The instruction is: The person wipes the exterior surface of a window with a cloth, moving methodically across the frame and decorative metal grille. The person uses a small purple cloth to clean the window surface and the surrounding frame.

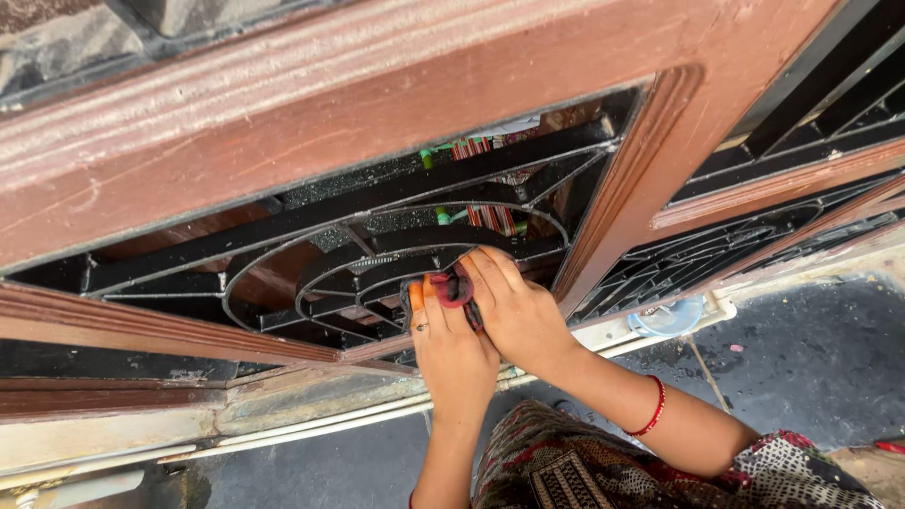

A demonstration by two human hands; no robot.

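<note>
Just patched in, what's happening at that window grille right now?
A person is pressing a dark red cloth against the black metal grille set in a brown wooden frame. Both hands are on the cloth: the left hand below it, the right hand beside it, fingers bunched around the fabric on the curved bars. A small pale blue bowl sits on the ledge to the right, apart from the hands.

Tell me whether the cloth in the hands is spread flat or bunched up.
Bunched up. The red cloth is wadded into a small lump, pinched between the left hand and right hand against the black metal grille.
</note>
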